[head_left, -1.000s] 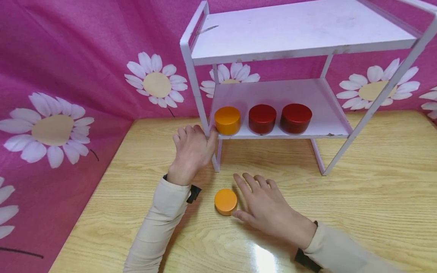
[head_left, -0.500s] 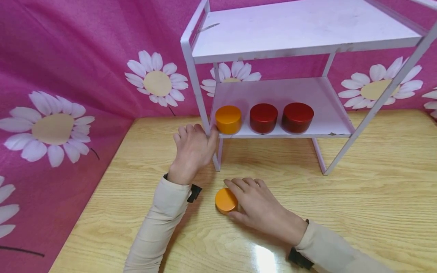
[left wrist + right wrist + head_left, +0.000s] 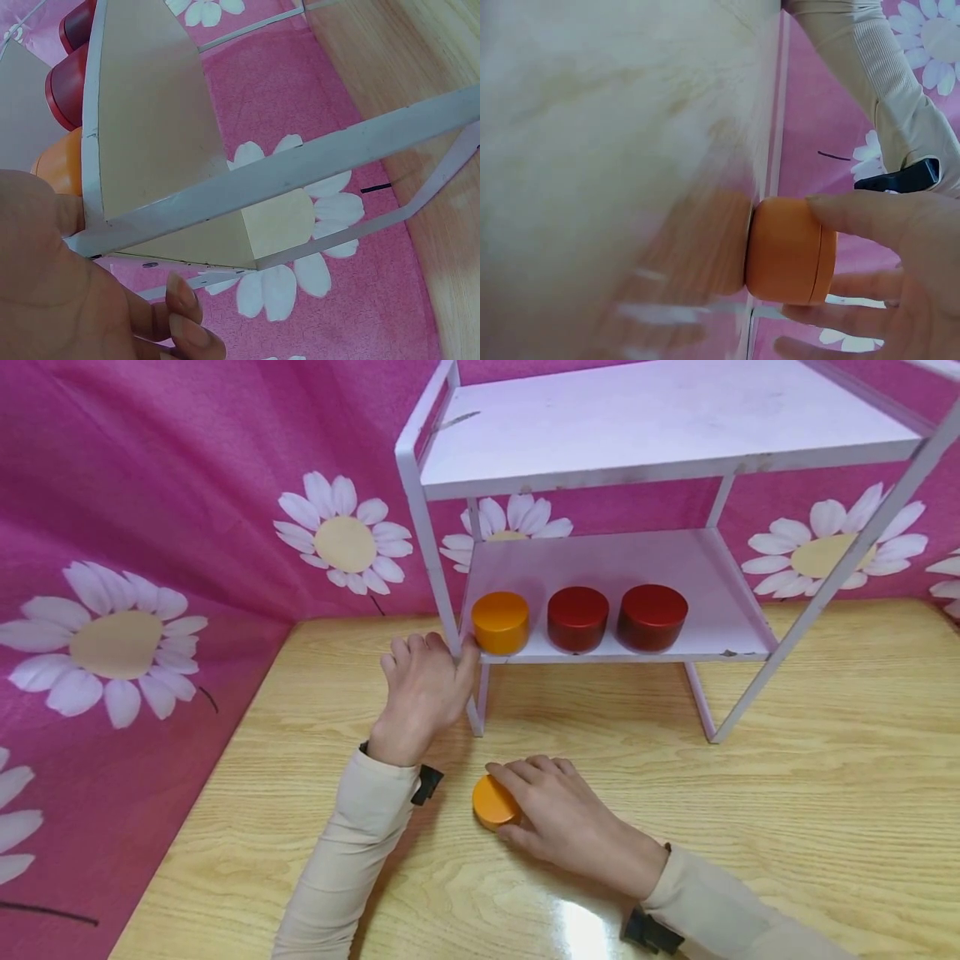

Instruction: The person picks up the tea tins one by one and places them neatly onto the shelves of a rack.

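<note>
With its thumb on one side of the front left post and its fingers on the other, my left hand point(image 3: 423, 689) holds the white two-tier shelf rack point(image 3: 660, 418). On the wooden table my right hand point(image 3: 562, 818) grips a round orange tin point(image 3: 491, 802) from the right. In the right wrist view this tin point(image 3: 784, 251) has a lid seam and stands on the glossy tabletop between thumb and fingers. Another orange tin point(image 3: 500, 623) sits on the lower shelf close to my left thumb. Two dark red tins point(image 3: 577, 620) stand to its right in the same row.
The wooden table point(image 3: 832, 802) runs beneath the rack and both arms. A pink cloth with daisies point(image 3: 247, 460) hangs behind and at the left. A black band point(image 3: 427, 785) is on the left wrist.
My right hand has moved left onto the orange tin on the table and closed its thumb and fingers about it. The left hand has stayed on the post.
</note>
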{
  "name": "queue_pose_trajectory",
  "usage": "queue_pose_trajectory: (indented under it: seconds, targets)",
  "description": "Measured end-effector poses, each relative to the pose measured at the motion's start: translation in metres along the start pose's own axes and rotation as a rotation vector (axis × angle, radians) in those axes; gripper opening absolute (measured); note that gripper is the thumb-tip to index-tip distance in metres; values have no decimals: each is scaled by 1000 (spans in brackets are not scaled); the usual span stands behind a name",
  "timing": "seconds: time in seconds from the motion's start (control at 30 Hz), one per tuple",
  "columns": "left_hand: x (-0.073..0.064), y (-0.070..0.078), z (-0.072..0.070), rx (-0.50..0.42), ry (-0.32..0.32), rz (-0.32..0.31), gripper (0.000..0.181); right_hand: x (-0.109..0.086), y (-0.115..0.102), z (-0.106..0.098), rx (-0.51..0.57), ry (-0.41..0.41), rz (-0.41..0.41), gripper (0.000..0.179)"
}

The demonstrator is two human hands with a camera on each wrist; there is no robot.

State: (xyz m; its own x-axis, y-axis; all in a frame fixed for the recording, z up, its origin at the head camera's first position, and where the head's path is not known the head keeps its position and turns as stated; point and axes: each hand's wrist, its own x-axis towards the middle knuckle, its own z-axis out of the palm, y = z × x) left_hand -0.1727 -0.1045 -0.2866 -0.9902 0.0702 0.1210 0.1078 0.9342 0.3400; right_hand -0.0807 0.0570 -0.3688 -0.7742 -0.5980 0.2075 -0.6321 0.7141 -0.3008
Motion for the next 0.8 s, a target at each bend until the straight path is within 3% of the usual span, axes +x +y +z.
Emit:
queue_pose_trajectory:
  seconds: [0.8]
  targets:
    - [-1,1,0,9,43,2,55,8,-6,4,-1,12,-64,65]
